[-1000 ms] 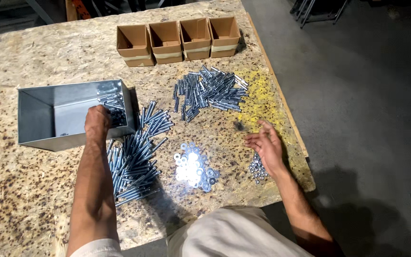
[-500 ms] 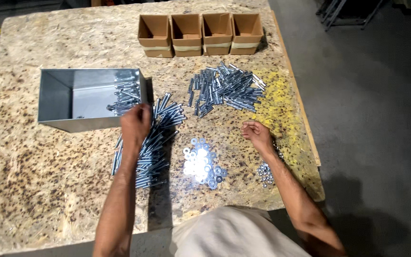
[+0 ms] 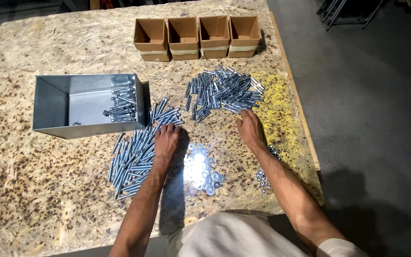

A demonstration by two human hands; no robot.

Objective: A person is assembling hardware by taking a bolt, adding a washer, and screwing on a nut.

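Left hand (image 3: 166, 139): flat, palm down, resting on upper edge of long bolts (image 3: 134, 159); nothing grasped. Right hand (image 3: 249, 127): fingers spread, relaxed, tips touching lower edge of short bolts (image 3: 222, 91); grasping nothing. Washers (image 3: 200, 167) between forearms. Nuts (image 3: 264, 177) beside right forearm. Tray (image 3: 53, 102) left; 4 boxes (image 3: 198, 37) at far edge.

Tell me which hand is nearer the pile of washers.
Left. The left hand rests on the long bolts just left of the washers; the right hand lies farther up and to their right.
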